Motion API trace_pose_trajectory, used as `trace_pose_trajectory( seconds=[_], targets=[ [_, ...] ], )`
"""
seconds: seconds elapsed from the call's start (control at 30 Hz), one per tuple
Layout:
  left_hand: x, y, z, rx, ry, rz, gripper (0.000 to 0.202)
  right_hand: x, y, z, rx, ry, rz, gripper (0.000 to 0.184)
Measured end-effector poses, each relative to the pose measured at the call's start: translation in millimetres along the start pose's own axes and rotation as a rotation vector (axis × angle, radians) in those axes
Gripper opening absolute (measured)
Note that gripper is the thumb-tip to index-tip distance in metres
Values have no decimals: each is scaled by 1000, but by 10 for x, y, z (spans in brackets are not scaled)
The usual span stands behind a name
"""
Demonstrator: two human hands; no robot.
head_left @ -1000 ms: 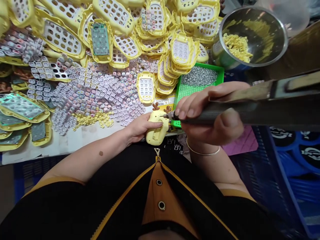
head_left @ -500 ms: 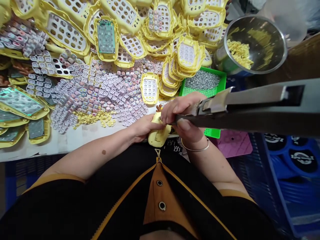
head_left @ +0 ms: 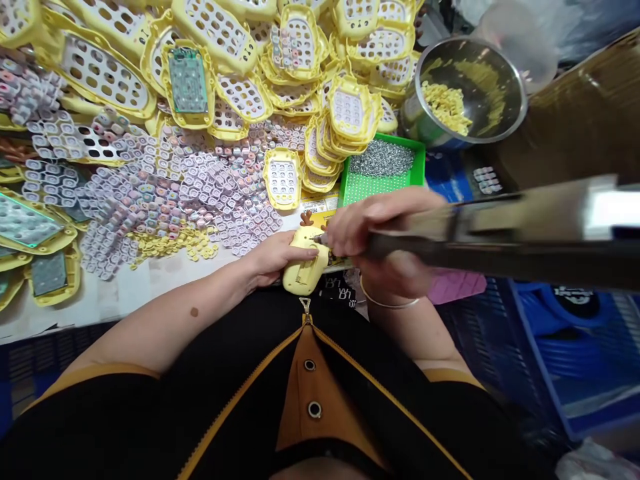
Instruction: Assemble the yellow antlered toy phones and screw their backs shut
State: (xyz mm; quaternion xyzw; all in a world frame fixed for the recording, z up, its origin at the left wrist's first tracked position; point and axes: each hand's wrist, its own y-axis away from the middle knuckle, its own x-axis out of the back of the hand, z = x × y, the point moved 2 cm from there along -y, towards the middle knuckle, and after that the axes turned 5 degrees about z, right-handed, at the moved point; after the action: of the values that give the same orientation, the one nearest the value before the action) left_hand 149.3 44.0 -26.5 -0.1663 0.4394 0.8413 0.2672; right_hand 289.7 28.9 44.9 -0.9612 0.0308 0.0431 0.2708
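We see the left hand (head_left: 277,257) pinching a yellow toy phone (head_left: 304,268) at the table (head_left: 150,288) edge. The right hand (head_left: 383,241) is wrapped tight around a screwdriver (head_left: 500,233), tip on the phone's top (blurred). A green tray (head_left: 364,191) of screws (head_left: 383,159) sits just behind, with a metal bowl (head_left: 500,80) farther back.

yellow toy shell (head_left: 303,267) | green screw tray (head_left: 381,175) | silver bowl (head_left: 467,90) | pink mat (head_left: 457,285)

**Crowded white worktable**

The white table (head_left: 150,288) carries heaped yellow keypad shells (head_left: 100,70) at the back, pale button mats (head_left: 165,193) mid-table, a green tray (head_left: 370,189) of screws (head_left: 383,159) near a steel bowl (head_left: 497,77), and one yellow toy case (head_left: 300,272) at its near edge.
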Motion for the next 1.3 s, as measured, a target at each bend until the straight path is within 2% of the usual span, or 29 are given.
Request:
trace_pose_trajectory(
  seconds=[0.07,0.13,0.27,0.4,0.47,0.6,0.8,0.9,1.17,1.3],
  targets=[
    [6,38,13,5,5,2,44,154,-50,-108,163,-60,131,23],
    [8,83,26,9,14,-27,45,350,-95,-112,252,-24,250,20],
    [-3,147,34,39,-15,-111,49,700,-102,100,221,173,457,28],
    [-16,145,30,46,-86,-183,61,836,-41,277,160,258,508,34],
    [-4,127,27,63,-91,-153,58,858,-27,312,139,248,507,33],
    [40,93,36,73,-23,-1,51,888,-34,353,132,230,497,30],
    [41,68,42,34,12,49,38,916,-8,425,82,292,486,35],
    [23,64,44,15,25,53,37,911,-1,404,51,251,487,33],
    [-31,46,13,-43,106,64,42,738,31,88,160,122,538,26],
    [-63,45,-3,-72,119,111,41,503,165,-140,188,-32,431,19]
  ],
)
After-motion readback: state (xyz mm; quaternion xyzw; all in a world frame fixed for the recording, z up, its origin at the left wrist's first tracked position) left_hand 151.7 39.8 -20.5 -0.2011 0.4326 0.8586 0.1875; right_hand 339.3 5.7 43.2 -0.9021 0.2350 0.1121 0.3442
